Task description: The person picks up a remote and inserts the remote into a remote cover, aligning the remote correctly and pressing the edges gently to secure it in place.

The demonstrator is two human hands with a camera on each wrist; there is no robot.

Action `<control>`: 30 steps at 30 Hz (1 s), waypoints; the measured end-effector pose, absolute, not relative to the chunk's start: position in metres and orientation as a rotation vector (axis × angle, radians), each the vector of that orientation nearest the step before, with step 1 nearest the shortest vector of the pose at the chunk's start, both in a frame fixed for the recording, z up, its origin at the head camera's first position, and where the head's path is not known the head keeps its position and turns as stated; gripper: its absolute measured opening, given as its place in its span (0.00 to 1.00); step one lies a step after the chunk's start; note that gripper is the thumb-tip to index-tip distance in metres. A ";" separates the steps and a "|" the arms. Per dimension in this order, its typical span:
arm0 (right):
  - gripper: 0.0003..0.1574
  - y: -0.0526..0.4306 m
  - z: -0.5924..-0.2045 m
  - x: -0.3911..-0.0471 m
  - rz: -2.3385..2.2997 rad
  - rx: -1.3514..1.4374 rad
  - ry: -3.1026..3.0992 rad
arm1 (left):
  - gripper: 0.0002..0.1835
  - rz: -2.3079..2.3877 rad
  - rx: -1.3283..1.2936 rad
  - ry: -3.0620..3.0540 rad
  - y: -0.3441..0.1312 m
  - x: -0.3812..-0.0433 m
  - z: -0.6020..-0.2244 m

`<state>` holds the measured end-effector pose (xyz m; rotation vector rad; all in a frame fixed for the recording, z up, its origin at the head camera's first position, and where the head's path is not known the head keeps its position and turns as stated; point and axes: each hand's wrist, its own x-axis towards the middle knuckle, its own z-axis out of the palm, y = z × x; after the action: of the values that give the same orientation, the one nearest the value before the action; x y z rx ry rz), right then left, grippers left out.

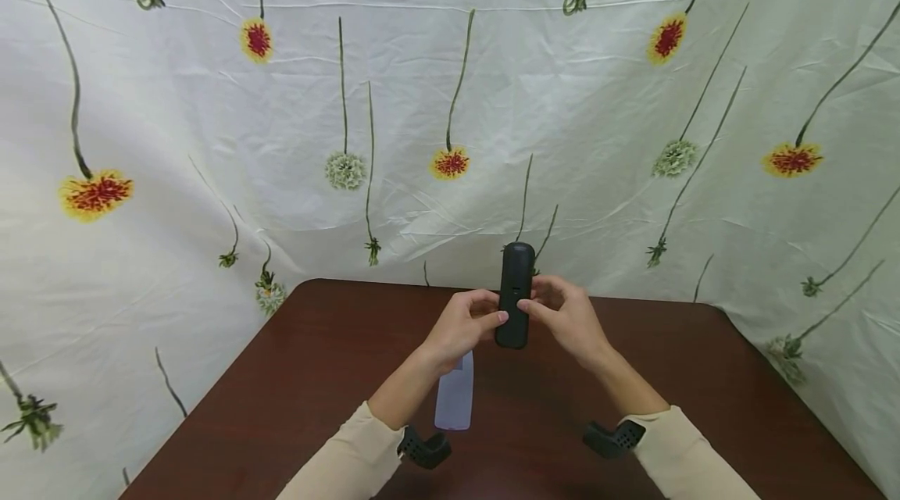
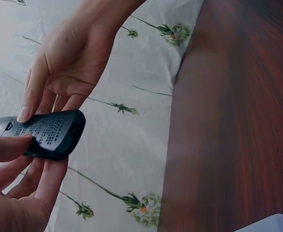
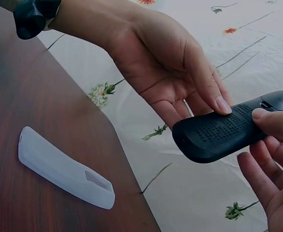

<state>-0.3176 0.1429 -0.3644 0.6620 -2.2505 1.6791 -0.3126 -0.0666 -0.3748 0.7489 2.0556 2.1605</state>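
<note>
A black remote control (image 1: 517,273) is held up over the table, its back with a block of small print showing in both wrist views. My left hand (image 1: 460,324) grips its left edge, thumb on the back and fingers underneath. From the other side my right hand (image 1: 568,319) pinches the remote, its thumb (image 3: 264,116) pressed on the back beside a small notch in the battery cover. On the table, below my left hand, lies a whitish remote sleeve (image 3: 59,166) with a rectangular opening near one end.
A dark reddish-brown wooden table (image 1: 295,383) stretches beneath both hands. Behind it and at its sides hangs a pale cloth (image 1: 394,125) printed with flowers. Black bands (image 1: 425,449) sit at both wrists, by the cream sleeves.
</note>
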 end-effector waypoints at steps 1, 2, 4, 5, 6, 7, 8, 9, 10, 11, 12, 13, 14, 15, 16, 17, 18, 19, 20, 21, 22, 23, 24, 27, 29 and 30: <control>0.22 0.143 -0.365 -0.317 1.678 0.667 -2.257 | 0.12 2.155 0.750 2.054 -0.067 -0.312 -0.375; 0.22 0.143 -0.365 -0.317 1.675 0.674 -2.265 | 0.12 2.149 0.749 2.055 -0.067 -0.312 -0.374; 0.22 0.143 -0.365 -0.318 1.671 0.688 -2.283 | 0.12 2.140 0.747 2.054 -0.067 -0.312 -0.374; 0.22 0.142 -0.365 -0.317 1.682 0.694 -2.290 | 0.12 2.137 0.743 2.058 -0.068 -0.312 -0.374; 0.23 0.142 -0.365 -0.318 1.691 0.696 -2.299 | 0.11 2.134 0.739 2.060 -0.068 -0.312 -0.374; 0.23 0.142 -0.364 -0.318 1.702 0.696 -2.307 | 0.11 2.129 0.733 2.065 -0.069 -0.312 -0.373; 0.23 0.142 -0.364 -0.319 1.717 0.694 -2.308 | 0.11 2.122 0.727 2.071 -0.069 -0.312 -0.372; 0.23 0.141 -0.364 -0.320 1.732 0.690 -2.310 | 0.11 2.117 0.723 2.075 -0.070 -0.313 -0.372; 0.23 0.141 -0.363 -0.320 1.756 0.687 -2.309 | 0.11 2.112 0.716 2.081 -0.071 -0.313 -0.372; 0.23 0.141 -0.362 -0.321 1.779 0.685 -2.308 | 0.11 2.105 0.708 2.094 -0.071 -0.313 -0.371; 0.23 0.140 -0.362 -0.321 1.790 0.685 -2.308 | 0.11 2.101 0.702 2.102 -0.072 -0.313 -0.371; 0.24 0.139 -0.362 -0.322 1.803 0.693 -2.306 | 0.11 2.095 0.690 2.123 -0.073 -0.314 -0.372; 0.24 0.138 -0.362 -0.323 1.817 0.700 -2.302 | 0.11 2.090 0.680 2.140 -0.075 -0.314 -0.372; 0.24 0.137 -0.363 -0.324 1.826 0.709 -2.302 | 0.11 2.089 0.668 2.152 -0.076 -0.314 -0.372; 0.25 0.135 -0.363 -0.326 1.834 0.718 -2.301 | 0.11 2.087 0.656 2.166 -0.078 -0.315 -0.372; 0.25 0.134 -0.364 -0.328 1.833 0.725 -2.303 | 0.12 2.082 0.646 2.178 -0.079 -0.316 -0.373; 0.25 0.133 -0.365 -0.330 1.833 0.728 -2.302 | 0.12 2.077 0.633 2.187 -0.081 -0.317 -0.374; 0.24 0.131 -0.367 -0.331 1.836 0.728 -2.300 | 0.12 2.071 0.620 2.193 -0.083 -0.318 -0.375; 0.24 0.129 -0.368 -0.333 1.842 0.722 -2.295 | 0.13 2.071 0.607 2.192 -0.085 -0.319 -0.376; 0.23 0.128 -0.369 -0.334 1.846 0.716 -2.291 | 0.13 2.074 0.588 2.189 -0.088 -0.321 -0.378; 0.22 0.126 -0.371 -0.336 1.861 0.710 -2.282 | 0.13 2.079 0.565 2.188 -0.090 -0.323 -0.380; 0.22 0.125 -0.373 -0.337 1.881 0.701 -2.271 | 0.13 2.086 0.537 2.189 -0.093 -0.325 -0.382; 0.21 0.123 -0.375 -0.338 1.900 0.690 -2.261 | 0.13 2.095 0.509 2.191 -0.095 -0.328 -0.384; 0.20 0.118 -0.381 -0.341 1.956 0.643 -2.236 | 0.12 2.110 0.414 2.220 -0.102 -0.334 -0.390; 0.20 0.116 -0.385 -0.343 1.986 0.604 -2.217 | 0.11 2.092 0.366 2.274 -0.106 -0.337 -0.394; 0.20 0.114 -0.388 -0.345 2.001 0.586 -2.206 | 0.11 2.074 0.355 2.310 -0.108 -0.338 -0.396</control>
<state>-0.3445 0.1143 -0.3877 0.5860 -2.2056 2.0013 -0.3381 -0.1076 -0.3960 0.3555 2.3103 2.0741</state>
